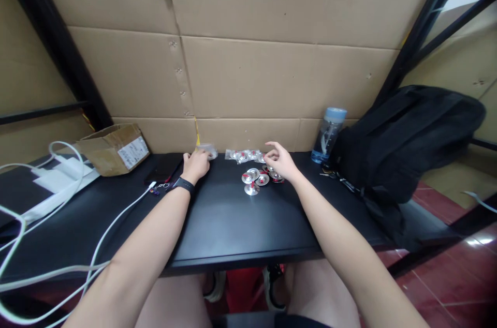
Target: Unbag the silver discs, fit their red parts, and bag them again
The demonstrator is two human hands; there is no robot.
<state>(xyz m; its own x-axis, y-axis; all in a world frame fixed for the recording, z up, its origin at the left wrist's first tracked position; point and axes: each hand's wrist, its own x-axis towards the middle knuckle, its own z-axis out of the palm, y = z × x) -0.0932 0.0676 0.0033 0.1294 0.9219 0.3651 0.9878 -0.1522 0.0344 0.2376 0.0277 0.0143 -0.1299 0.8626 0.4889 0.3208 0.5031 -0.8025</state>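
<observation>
Head view: saw left hand (196, 165) just left of centre, back up, fingers bent down at a clear bag (210, 150) by the foot of the cardboard wall (248, 79). Could not tell fingertips pinched from fingertips merely resting there. Noted dark band (183, 184) on that wrist.

Found right hand (282, 163) just right of centre, thumb and forefinger apart, over the far right side of the loose discs (252, 189). Could not make out any contact with them.

Recorded discs as silver with red parts, bunched and partly overlapping at centre of frame, on the black table (240, 229). Spotted packets (243, 156) in a row just behind, between the hands, with silver and red showing through.

Logged at left: open box (111, 149) with white label, dark flat item (158, 170) near the left hand, white cables (112, 224) running across lower left. Logged at right: blue-lidded bottle (329, 134) upright, black backpack (404, 136) beside it, keys (328, 175) close in front.
</observation>
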